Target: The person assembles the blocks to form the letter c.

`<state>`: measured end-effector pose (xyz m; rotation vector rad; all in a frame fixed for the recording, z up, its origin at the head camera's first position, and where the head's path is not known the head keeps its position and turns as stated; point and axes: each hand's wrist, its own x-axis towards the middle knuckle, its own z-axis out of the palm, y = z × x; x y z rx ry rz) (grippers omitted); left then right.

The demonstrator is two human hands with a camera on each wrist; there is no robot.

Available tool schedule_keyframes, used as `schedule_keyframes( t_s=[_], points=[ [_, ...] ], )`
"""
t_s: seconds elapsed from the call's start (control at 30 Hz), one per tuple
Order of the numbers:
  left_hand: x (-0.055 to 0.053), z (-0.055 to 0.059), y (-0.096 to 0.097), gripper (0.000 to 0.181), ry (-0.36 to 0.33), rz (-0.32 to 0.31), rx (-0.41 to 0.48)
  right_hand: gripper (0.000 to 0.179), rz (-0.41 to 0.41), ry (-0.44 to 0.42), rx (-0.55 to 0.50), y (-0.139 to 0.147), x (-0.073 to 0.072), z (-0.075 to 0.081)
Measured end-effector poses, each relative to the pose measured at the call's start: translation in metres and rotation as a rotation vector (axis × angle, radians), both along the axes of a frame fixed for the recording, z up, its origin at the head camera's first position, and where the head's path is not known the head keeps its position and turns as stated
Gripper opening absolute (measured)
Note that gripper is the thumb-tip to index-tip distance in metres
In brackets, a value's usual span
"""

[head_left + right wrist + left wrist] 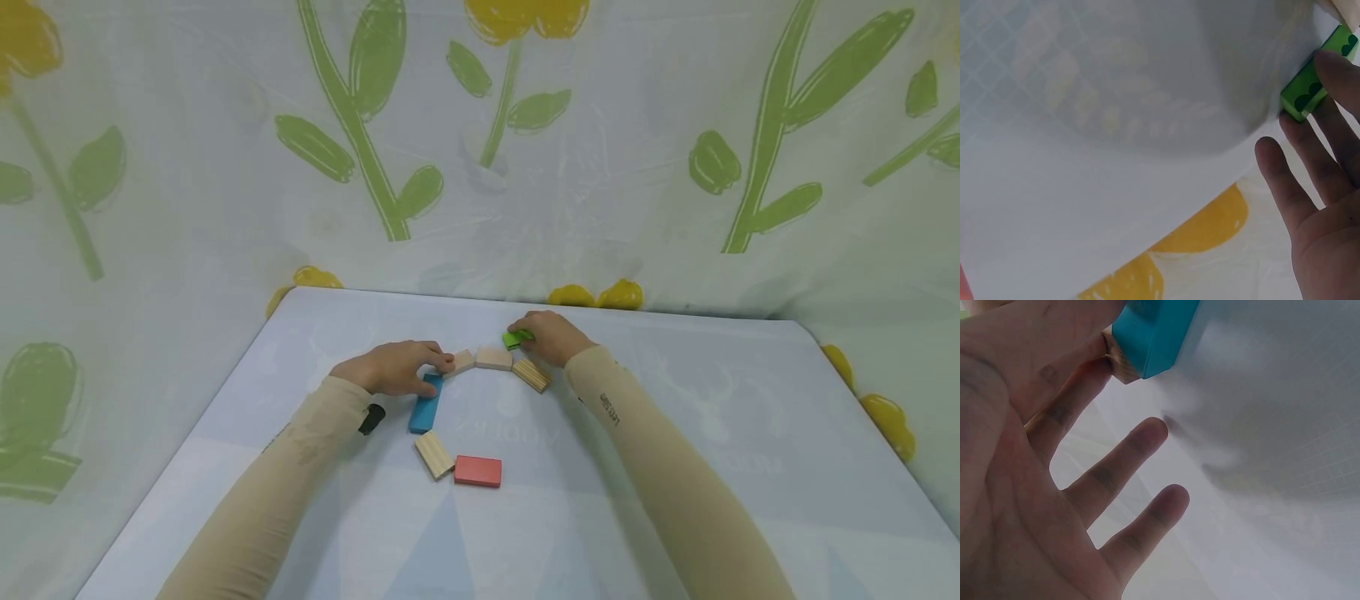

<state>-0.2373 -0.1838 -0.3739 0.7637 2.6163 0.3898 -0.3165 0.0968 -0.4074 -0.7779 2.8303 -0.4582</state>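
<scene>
My left hand (393,367) reaches over the upper end of a blue block (425,408), thumb at the block and forefinger at a pale wooden block (461,362). Its other fingers spread out straight in the left wrist view. Between thumb and fingers, my right hand (555,337) pinches a green block (517,338) with dark scalloped marks (1305,99). That block is just behind a second pale wooden block (494,358) and a striped wooden block (532,375). Nearer me, a light wooden block (435,455) touches the blue block's lower end, and a red block (477,471) adjoins it.
The blocks form an open curve on a white table (675,433) with faint printed patterns. A pale curtain (600,192) with green leaves and yellow flowers hangs behind the table's far edge and along both sides. A small black object (372,419) shows under the left wrist.
</scene>
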Motion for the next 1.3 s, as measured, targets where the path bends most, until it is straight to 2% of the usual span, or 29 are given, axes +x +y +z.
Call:
schedule_keyframes(
  t_s=[0.33,0.57,0.87,1.17,1.3],
  points=[
    [0.0,0.0,0.002,0.049,0.001,0.0,-0.008,0.039,-0.031,-0.006,0.013,-0.002,0.002,0.002],
    [0.0,0.001,0.004,0.047,0.0,-0.01,-0.005,0.038,-0.084,-0.043,-0.028,-0.003,0.003,-0.001],
    [0.0,0.001,0.005,0.047,-0.007,-0.009,-0.009,0.04,-0.118,0.002,-0.07,0.003,0.007,0.001],
    [-0.002,0.0,0.0,0.044,0.006,0.006,-0.006,0.045,-0.186,0.1,-0.232,0.007,0.018,0.022],
    [-0.001,0.001,-0.001,0.045,0.003,0.008,-0.005,0.045,-0.195,0.143,-0.363,0.01,0.027,0.034]
  ],
)
